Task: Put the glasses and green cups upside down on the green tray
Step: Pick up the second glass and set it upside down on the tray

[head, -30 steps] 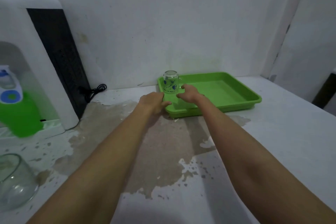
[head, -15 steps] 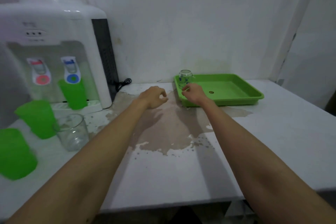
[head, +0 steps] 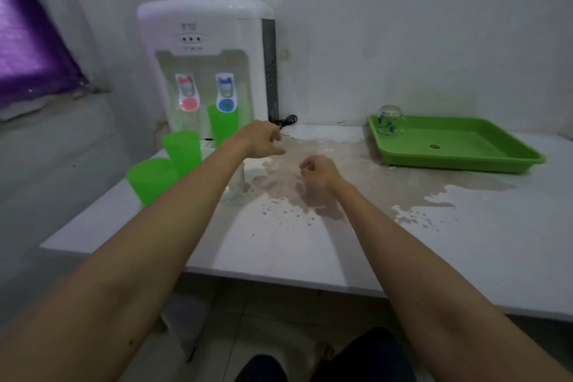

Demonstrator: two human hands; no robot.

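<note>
Your left hand (head: 259, 138) | loosely curled, holding nothing | your right hand (head: 316, 169) | same | green tray (head: 459, 161) near table edge, mostly bare.

Partly hidden behind the left forearm

Clear drinking glass (head: 234, 186) on the white bench (head: 310, 245) mostly covered; nearest green plastic cup (head: 148, 180) overlapped at its lower right; purple curtain (head: 28, 49) cut off at left edge.

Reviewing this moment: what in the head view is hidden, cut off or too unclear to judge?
- Clear glass on the table: mostly behind the left forearm; which way up it stands cannot be told.
- Nearest green cup: right side hidden by the same forearm.
- Green cup at the dispenser: base behind the left hand.
- Small dark mark on the green tray: too small to identify.
- Dispenser lettering: blurred.
</note>
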